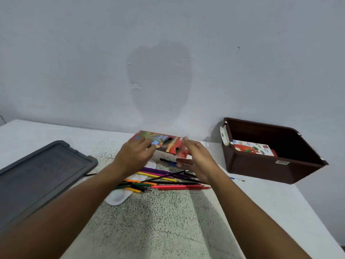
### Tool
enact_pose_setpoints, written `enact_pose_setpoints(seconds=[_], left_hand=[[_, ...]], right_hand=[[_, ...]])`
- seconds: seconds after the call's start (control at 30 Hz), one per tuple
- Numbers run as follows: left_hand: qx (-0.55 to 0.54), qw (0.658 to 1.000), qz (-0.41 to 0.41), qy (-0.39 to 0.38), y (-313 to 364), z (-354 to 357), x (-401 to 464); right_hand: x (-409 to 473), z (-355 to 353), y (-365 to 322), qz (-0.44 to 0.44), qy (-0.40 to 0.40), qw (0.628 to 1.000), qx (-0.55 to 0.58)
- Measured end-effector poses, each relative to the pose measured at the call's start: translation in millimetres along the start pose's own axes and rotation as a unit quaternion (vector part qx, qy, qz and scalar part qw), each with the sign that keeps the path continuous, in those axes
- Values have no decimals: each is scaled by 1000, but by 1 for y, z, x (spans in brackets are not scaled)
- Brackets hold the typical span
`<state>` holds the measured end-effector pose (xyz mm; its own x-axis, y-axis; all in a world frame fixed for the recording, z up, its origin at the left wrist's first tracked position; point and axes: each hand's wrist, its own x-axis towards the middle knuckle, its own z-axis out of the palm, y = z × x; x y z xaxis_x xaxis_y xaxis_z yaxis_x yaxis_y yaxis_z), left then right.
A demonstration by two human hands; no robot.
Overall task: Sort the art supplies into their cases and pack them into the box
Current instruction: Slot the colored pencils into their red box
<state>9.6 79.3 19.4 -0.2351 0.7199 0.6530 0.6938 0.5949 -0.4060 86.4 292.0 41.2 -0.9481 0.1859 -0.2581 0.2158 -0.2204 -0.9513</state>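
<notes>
Left hand (134,154) grip curled on pencil case (164,143) — right hand (196,161) fingers straight, touching its end

Both hands motion-blurred. Left hand (135,154) covers the near left part of the pencil case (164,144); its print is smeared, unreadable. Right hand (196,161) fingertips blurred at the case's right end, so the grip there can't be judged. Forearms hide parts of the white palette (117,198) and the pencil pile (168,181); pencil count unclear. Small brush (237,179) by the right arm, mostly hidden, too small for detail. Grey lid (43,176) cut off at left edge. Booklet (253,149) in the brown box (270,165) partly hidden by the front wall, text partial.
</notes>
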Motion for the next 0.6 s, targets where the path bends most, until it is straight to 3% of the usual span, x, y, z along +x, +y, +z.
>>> enact_pose_setpoints(seconds=[0.17,0.27,0.33,0.43,0.6], left_hand=[[-93,993,68,31,38,-13,0],[-177,983,-13,-55,45,-16,-13],[-222,961,-79,-144,46,-19,-28],[-332,903,-144,-231,53,-30,-49],[-419,856,-159,-259,78,-40,-74]], right_hand=[[-14,-20,5,-8,43,995,91],[-35,-40,17,-15,31,993,113],[-49,-56,28,-8,14,995,100],[-67,-76,47,14,-12,997,74],[-87,-85,71,61,-52,992,92]])
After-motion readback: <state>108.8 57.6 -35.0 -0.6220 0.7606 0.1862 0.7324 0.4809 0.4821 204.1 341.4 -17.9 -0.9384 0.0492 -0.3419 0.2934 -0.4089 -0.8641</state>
